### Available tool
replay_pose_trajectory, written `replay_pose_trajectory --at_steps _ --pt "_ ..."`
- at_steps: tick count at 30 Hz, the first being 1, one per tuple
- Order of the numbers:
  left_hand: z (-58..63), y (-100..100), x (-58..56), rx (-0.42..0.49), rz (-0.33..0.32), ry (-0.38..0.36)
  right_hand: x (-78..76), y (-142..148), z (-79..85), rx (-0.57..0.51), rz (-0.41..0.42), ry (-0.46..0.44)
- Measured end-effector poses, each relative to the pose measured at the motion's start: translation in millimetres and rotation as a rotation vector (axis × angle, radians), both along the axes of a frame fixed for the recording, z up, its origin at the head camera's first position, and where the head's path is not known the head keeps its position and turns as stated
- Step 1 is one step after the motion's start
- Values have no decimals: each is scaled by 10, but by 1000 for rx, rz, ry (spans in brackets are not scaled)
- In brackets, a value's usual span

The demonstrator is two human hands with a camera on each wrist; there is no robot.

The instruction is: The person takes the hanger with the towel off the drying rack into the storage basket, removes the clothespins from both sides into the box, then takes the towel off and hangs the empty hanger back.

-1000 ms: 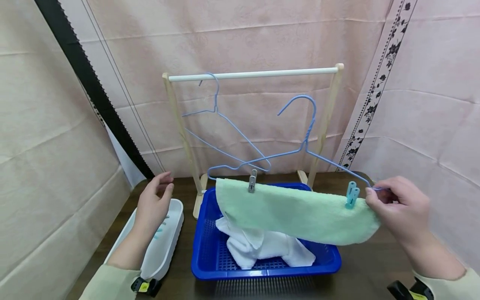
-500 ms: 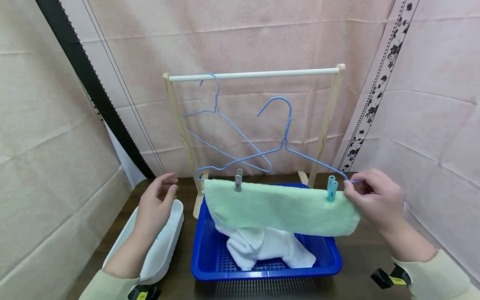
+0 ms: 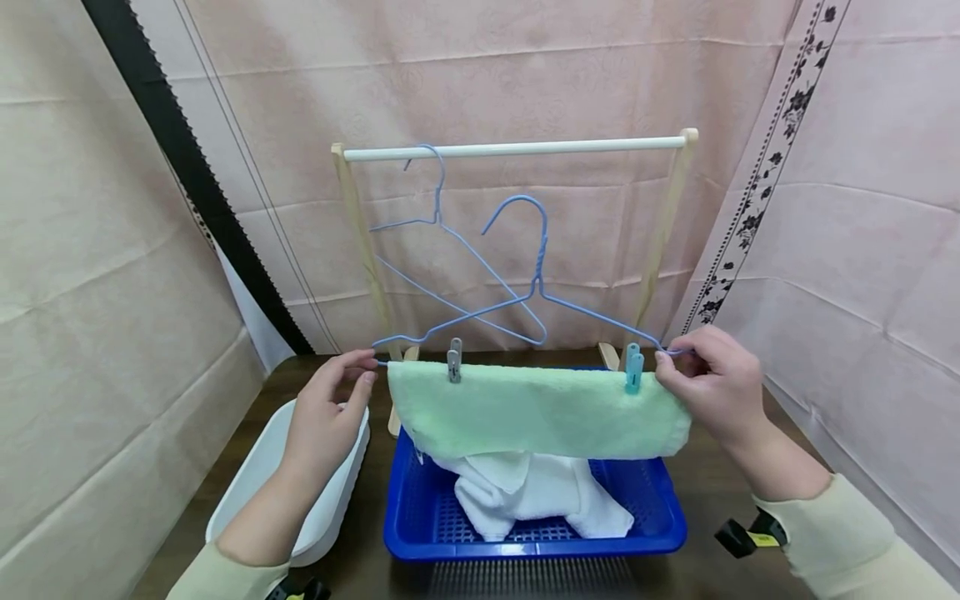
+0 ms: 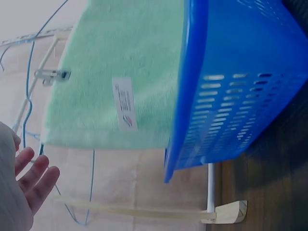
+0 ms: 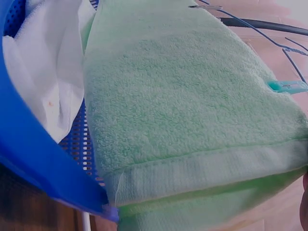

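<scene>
Presently, the right hand (image 3: 716, 375) pinches one end of the blue hanger (image 3: 539, 258); the left hand (image 3: 326, 412), loosely bent, is at the other, contact unclear. Between them hangs the green towel (image 3: 525, 412); level two-handed support should limit slipping.

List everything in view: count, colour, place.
Table: one, brown, low in head view
Basket: one, blue, on table
Cloth: at least one, white, in basket
Tray: one, white, left of basket
Rack: one, white and wooden, behind basket
Rack hanger: one, blue, on rack
Held hanger: one, blue, above basket
Towel: one, green, on held hanger
Label: one, white, on towel
Left clip: one, grey, on towel
Right clip: one, teal, on towel
Drapes: several, pink and cream, behind and beside table
Strip: one, black, left drape
Floral trim: one, black-white, right drape
Left hand: one, at held hanger's left end
Right hand: one, pinching held hanger's right end
Sleeves: two, pale, on arms
Wrist gear: two, black-yellow, at wrists
</scene>
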State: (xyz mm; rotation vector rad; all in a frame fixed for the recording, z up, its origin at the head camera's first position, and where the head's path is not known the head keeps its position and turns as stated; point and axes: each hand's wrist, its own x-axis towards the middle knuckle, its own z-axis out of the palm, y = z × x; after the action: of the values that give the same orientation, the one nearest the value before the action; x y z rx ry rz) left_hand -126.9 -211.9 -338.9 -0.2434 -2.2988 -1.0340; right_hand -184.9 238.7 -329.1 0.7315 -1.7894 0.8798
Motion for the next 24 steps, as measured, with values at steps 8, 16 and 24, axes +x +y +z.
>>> replay_pose_trajectory --at_steps 8,16,24 --pt "55 122 17 -44 -55 47 -11 -93 10 -4 2 9" --pt "122 243 -10 -89 -105 134 113 -296 156 -31 25 17" --pt "127 318 -21 -136 -117 189 -40 -274 35 -29 31 18"
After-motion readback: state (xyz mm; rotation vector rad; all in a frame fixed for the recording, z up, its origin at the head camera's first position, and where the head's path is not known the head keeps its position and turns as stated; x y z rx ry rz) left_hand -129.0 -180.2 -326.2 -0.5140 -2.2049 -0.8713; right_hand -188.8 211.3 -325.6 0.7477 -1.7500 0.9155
